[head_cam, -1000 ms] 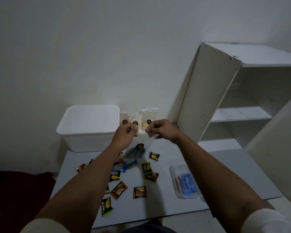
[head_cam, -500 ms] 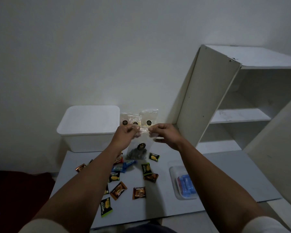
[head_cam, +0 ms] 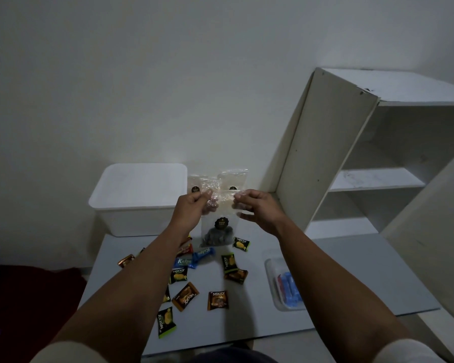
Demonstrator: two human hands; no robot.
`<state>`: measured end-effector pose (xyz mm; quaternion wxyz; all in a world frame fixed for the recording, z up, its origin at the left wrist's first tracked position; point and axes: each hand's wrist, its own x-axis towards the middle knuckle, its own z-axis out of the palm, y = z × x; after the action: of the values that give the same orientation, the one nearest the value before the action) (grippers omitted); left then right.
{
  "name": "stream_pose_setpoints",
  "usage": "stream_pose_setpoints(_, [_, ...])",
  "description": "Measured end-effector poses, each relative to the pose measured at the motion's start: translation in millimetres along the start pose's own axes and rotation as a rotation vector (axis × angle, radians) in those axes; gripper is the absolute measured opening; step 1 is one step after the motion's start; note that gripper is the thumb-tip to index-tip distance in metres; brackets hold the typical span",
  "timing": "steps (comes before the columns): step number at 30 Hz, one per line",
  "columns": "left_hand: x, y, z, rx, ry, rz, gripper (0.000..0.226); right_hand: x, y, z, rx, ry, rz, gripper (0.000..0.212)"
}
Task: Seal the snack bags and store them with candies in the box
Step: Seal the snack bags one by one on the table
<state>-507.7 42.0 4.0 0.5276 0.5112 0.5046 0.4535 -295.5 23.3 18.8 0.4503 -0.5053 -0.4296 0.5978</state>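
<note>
left hand point(head_cam: 192, 209): bare, no glove, ring or watch visible; knuckles and the back of the hand face the camera.
right hand point(head_cam: 258, 209): bare, no glove, ring or watch visible; fingernails short.
left forearm point(head_cam: 131, 281): uncovered from wrist to near the elbow.
right forearm point(head_cam: 323, 273): uncovered from wrist to near the elbow.
left sleeve point(head_cam: 71, 353): pale, off-white cloth, plain, ending near the elbow at the bottom edge of the view.
right sleeve point(head_cam: 406, 352): same pale off-white cloth, plain, with a soft rounded hem edge.
</note>
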Motion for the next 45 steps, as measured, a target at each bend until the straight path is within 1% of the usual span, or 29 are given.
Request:
stream_pose_setpoints(4, [-2, 1, 0, -0.049, 0.004, -0.037, 0.024, -1, -1, 4, -0.06, -0.018, -0.01, 0.016])
stream_pose_setpoints(7, [-2, -1, 0, -0.051, -0.012, -0.024, 0.01, -3, -1, 8, -0.09, -0.025, -0.027, 0.01])
stream_pose_setpoints(9, [-1, -1, 1, -0.029, 0.01, -0.004, 0.004, -3, -1, 9, -0.073, -0.017, -0.023, 0.008])
stream_pose_setpoints(13, [0, 2, 4, 0.02, 0.052, 0.005, 0.014, -3, 2, 11, -0.07, 0.002, -0.043, 0.013])
stream_pose_setpoints(16, [-2, 3, 8, 0.037, 0.046, -0.001, 0.011, -2, 1, 12, -0.093, 0.061, -0.085, 0.017])
stream_pose_setpoints(19, [-2, 5, 12, 0.063, 0.007, 0.015, 0.009, -1, 1, 11, -0.082, 0.088, -0.099, 0.011])
stream_pose_setpoints(22, [-3, 8, 18, 0.074, -0.034, 0.005, 0.015, 0, 4, 12, -0.119, 0.07, -0.098, 0.025])
stream_pose_setpoints(23, [-3, 9, 19, 0.075, -0.041, 0.005, 0.016, 0, 5, 13, -0.116, 0.076, -0.106, 0.025])
stream_pose_setpoints(26, [-5, 10, 21, 0.069, -0.062, 0.017, 0.014, 0, 4, 11, -0.067, 0.099, -0.114, 0.015])
stream_pose_setpoints(28, [-5, 7, 19, 0.076, -0.075, 0.023, 0.019, 0, 3, 8, -0.061, 0.109, -0.107, 0.009])
stream_pose_setpoints(31, [-5, 5, 18, 0.159, -0.086, 0.073, 0.022, 0, 2, 1, -0.111, 0.106, -0.093, 0.009])
stream_pose_setpoints(34, [-4, 3, 19, 0.235, -0.107, 0.125, 0.022, -1, 0, -3, -0.203, 0.051, -0.087, 0.014])
stream_pose_setpoints(39, [-5, 3, 23, 0.281, -0.165, 0.12, 0.023, 2, -5, -2, -0.392, -0.048, -0.108, 0.011])
stream_pose_setpoints(42, [-7, 2, 23, 0.26, -0.142, 0.111, 0.025, 5, -7, -3, -0.445, -0.06, -0.112, 0.011])
stream_pose_setpoints(45, [-6, 1, 21, 0.265, -0.083, 0.149, 0.023, 6, -7, -5, -0.465, -0.03, -0.1, 0.022])
